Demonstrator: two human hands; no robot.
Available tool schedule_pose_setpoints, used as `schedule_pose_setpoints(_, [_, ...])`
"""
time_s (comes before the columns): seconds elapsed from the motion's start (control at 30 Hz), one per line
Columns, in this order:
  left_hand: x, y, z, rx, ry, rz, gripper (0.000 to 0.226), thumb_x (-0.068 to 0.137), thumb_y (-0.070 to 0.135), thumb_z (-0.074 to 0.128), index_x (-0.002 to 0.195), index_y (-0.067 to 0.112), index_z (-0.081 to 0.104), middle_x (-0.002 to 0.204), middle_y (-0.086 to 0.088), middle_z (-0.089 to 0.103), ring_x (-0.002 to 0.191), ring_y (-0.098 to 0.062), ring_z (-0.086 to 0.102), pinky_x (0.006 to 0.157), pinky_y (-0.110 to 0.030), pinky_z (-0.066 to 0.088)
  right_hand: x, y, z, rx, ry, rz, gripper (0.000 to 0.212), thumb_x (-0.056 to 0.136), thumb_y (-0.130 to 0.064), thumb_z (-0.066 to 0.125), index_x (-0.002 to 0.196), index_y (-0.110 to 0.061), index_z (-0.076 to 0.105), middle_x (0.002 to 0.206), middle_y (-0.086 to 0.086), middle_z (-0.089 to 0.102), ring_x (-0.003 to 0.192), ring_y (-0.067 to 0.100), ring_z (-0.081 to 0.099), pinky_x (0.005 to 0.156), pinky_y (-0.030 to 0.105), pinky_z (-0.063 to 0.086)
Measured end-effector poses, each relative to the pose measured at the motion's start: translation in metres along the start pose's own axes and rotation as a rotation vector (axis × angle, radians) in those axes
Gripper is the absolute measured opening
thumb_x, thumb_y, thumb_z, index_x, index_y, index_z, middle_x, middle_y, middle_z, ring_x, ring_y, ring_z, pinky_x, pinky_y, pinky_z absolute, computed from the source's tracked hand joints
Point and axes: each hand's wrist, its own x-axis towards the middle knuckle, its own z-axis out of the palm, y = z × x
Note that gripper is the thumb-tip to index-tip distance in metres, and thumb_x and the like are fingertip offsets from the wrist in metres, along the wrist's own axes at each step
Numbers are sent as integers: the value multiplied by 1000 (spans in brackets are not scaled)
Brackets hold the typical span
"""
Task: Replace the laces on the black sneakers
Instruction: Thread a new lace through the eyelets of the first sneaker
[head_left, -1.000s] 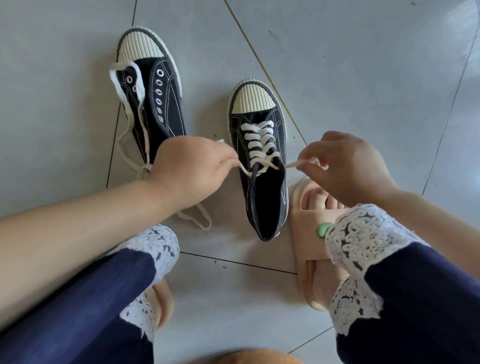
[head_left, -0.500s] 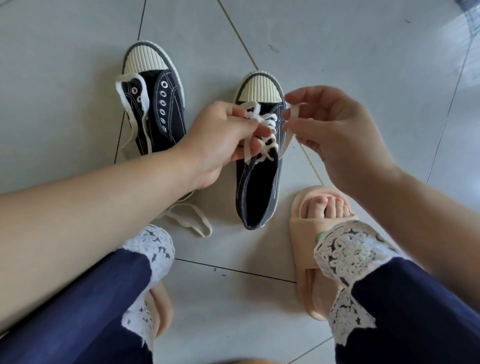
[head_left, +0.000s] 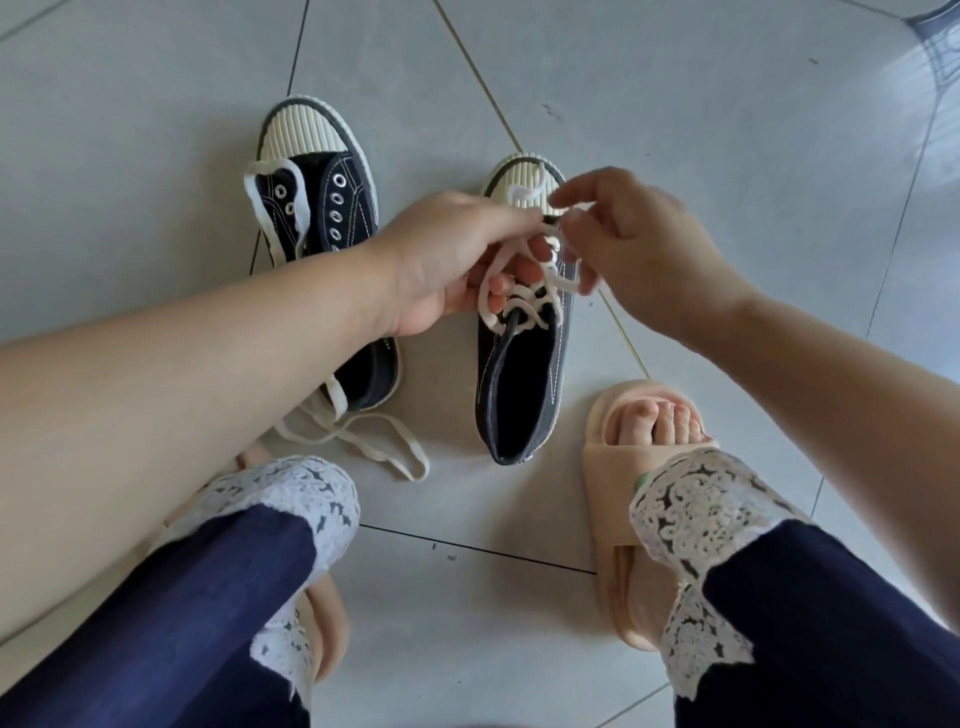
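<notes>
Pinching the white lace with both hands: with the left hand curled round a loop of it from the left, and with the right hand nipping a strand between thumb and fingertips just over the ribbed toe cap. Holding those strands up above the laced sneaker, set on the tiled floor mid-frame, toe pointing away, heel near the right foot. Cannot make out its upper eyelets or crossings, covered by fingers and knuckles. Cannot tell where the lace ends run, lost among the fingers.

Just beside it to the left, not touching: the other sneaker, metal eyelets bare, middle stretch hidden behind the left forearm. Draped along its tongue edge, a pale strand; trailing past its heel, a loose lace in a flat loop on the tile. Cannot tell whether one piece, with the join hidden behind the forearm.

Shows a small tab at the laced sneaker's heel, too small to read.

Cut off by the bottom edge: dark blue trouser legs with white lacework cuffs. Partly covered by those cuffs, beige slippers, the left one mostly hidden under the leg.
</notes>
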Motion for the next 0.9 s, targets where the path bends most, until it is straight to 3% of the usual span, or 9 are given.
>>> schedule_pose_setpoints(0.07, [2,3,-2,-18,24,-11,17,91,16,54,82,5,63,62,-4,65,46,-10,49,49,-22,45,-6,4,-6,85,-7,20,6,91,-17,53,94,-16,58,61,-6,62,54,5,57,62,16,43])
schedule_pose_setpoints(0.13, [2,4,-2,56,33,11,8,86,6,58,88,1,63,67,-6,66,48,-9,55,50,-20,50,-15,5,-12,284,-169,73,9,88,-16,58,81,-12,61,64,6,66,58,12,61,63,28,50])
schedule_pose_setpoints(0.23, [2,1,-2,250,43,159,11,81,-3,62,83,7,64,76,-6,66,55,-5,61,57,-17,52,-25,6,-17,297,-537,153,15,86,-14,59,74,-14,68,76,4,71,66,11,67,54,21,50])
schedule_pose_setpoints(0.27, [2,0,-1,353,62,249,13,80,-3,63,83,10,64,77,-3,66,59,-3,61,60,-15,52,-26,6,-15,280,-563,183,17,86,-13,57,73,-15,68,74,1,71,65,10,68,51,18,49])
schedule_pose_setpoints(0.43, [2,-9,6,819,263,703,16,75,-4,60,85,6,67,75,3,62,68,-3,51,63,-8,39,-6,14,-4,232,-50,196,25,88,-2,50,77,-21,61,80,3,67,74,14,64,73,27,53])
schedule_pose_setpoints(0.57, [2,-18,14,864,381,846,11,70,-8,56,79,-5,62,75,-3,50,69,-10,43,58,-16,27,0,7,5,340,-208,181,28,89,0,51,85,-25,63,81,-4,63,68,5,56,64,16,47])
schedule_pose_setpoints(0.67, [6,-22,13,810,440,796,9,75,4,65,81,-3,62,81,-5,54,75,-16,49,65,-22,36,0,5,6,318,-300,229,25,85,-3,56,91,-25,66,71,-10,58,65,1,49,61,15,41])
schedule_pose_setpoints(0.83, [3,-22,5,483,395,512,20,67,35,76,73,18,69,66,10,63,62,-3,53,68,-20,46,-3,13,-1,456,-111,246,14,87,-11,60,77,-20,64,67,-7,61,66,5,57,75,26,55])
schedule_pose_setpoints(0.9, [0,-25,0,390,369,443,10,69,32,75,70,25,68,66,10,63,66,-6,56,76,-27,52,-5,16,-3,513,-39,213,15,88,-12,59,76,-19,64,55,-10,55,53,4,52,66,26,55])
